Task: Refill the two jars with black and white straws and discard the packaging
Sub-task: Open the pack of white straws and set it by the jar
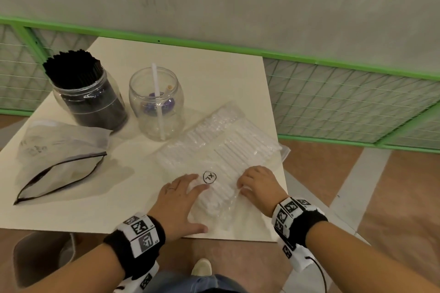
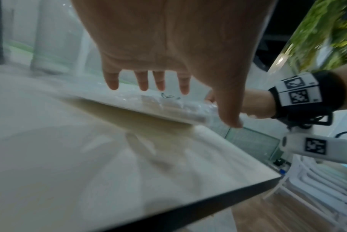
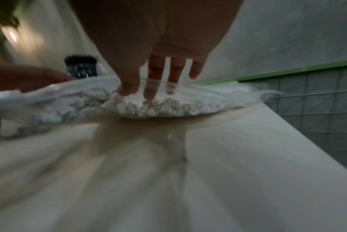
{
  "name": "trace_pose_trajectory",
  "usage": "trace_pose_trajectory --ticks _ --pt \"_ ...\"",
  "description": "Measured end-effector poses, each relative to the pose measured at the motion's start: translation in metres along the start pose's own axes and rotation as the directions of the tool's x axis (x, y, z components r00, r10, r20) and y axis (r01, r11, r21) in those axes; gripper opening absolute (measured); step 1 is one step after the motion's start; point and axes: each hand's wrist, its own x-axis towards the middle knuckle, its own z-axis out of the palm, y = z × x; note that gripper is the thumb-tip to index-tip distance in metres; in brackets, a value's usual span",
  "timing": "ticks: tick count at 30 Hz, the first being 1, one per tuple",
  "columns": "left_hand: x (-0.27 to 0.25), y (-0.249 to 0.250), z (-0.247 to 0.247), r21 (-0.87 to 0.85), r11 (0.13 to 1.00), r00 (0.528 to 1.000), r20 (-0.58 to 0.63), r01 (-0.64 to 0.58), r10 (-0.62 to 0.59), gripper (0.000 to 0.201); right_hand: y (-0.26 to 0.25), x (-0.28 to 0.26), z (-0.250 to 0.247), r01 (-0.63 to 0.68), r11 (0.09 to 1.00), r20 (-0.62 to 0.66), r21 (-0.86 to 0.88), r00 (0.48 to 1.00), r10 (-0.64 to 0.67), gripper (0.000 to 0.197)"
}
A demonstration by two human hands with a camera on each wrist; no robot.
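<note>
Straw bag (image 1: pixel 221 157) at table's near edge: light, floppy, slippery; grab its mouth. Left hand (image 1: pixel 177 200) flat; right hand (image 1: pixel 259 184) pinching film.

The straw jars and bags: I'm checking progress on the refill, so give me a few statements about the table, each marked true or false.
1. The left jar is packed with black straws. True.
2. The right jar is full of white straws. False: only one long white straw stands in it, with a short stub beside it.
3. Both hands are at the near end of the bag of white straws. True: left hand, right hand.
4. The empty zip bag lies right of the jars. False: it lies in front of the left jar, open.
5. The bag of white straws is marked XL. True.
</note>
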Motion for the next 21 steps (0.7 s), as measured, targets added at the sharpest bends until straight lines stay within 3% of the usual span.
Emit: trace_pose_trajectory --ticks 2,4,7,10,12,15,21 --pt "0.000 0.013 -0.015 -0.090 0.992 0.988 -0.129 -0.093 0.081 0.083 -0.008 0.012 -0.019 0.021 0.996 -0.064 0.090 0.998 -0.015 0.027" --pt "0.004 0.021 -0.036 -0.149 0.972 0.942 -0.311 -0.181 0.128 0.062 -0.014 0.027 -0.042 0.046 0.979 -0.136 0.200 0.991 -0.019 0.032" --pt "0.012 0.031 -0.075 -0.170 0.947 0.809 -0.573 -0.274 0.131 0.028 -0.018 0.052 -0.078 0.071 0.935 -0.251 0.347 0.968 0.020 0.021" --pt "0.018 0.036 -0.114 -0.204 0.924 0.653 -0.755 -0.322 0.061 0.020 -0.022 0.074 -0.114 0.118 0.906 -0.342 0.406 0.939 0.031 0.011" --pt "0.020 0.040 -0.142 -0.289 0.897 0.602 -0.798 -0.336 -0.032 0.015 -0.027 0.087 -0.138 0.154 0.899 -0.391 0.411 0.920 0.021 0.008" --pt "0.025 0.046 -0.182 -0.393 0.856 0.588 -0.798 -0.337 -0.135 0.005 -0.033 0.104 -0.171 0.183 0.897 -0.449 0.403 0.893 0.020 0.008" --pt "0.029 0.043 -0.226 -0.581 0.731 0.645 -0.720 -0.357 -0.257 0.004 -0.042 0.123 -0.205 0.241 0.933 -0.518 0.267 0.852 -0.072 0.014"
